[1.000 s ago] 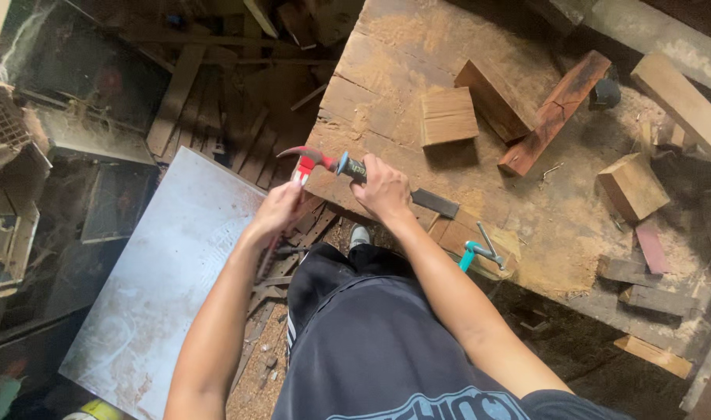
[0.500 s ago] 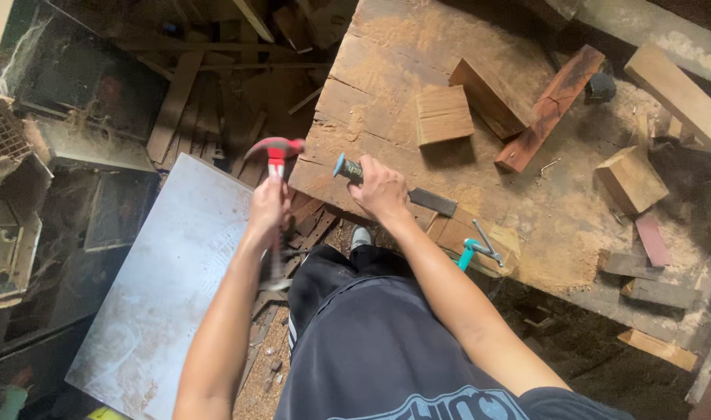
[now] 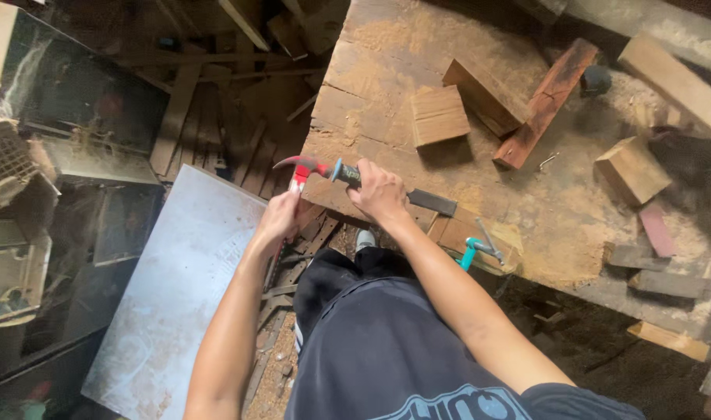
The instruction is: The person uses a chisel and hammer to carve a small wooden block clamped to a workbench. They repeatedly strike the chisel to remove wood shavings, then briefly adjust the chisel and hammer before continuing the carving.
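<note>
Gripping a claw hammer [image 3: 347, 173] handle, right hand [image 3: 380, 193] clenched, left hand [image 3: 279, 218] fingers pinching its red head, over sawdusty workbench [image 3: 386, 62].

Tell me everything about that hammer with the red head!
The claw hammer has a red metal head with a curved claw, a light blue collar, and a dark grip. It lies nearly level over the sawdusty wooden workbench's front corner. The right hand grips its handle; the left hand touches beneath the head.

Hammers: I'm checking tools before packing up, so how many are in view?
1. The claw hammer with a red head sits at the bench's near left edge; the right hand grips its handle, the left hand is by the head. Clutter may hide others.
</note>
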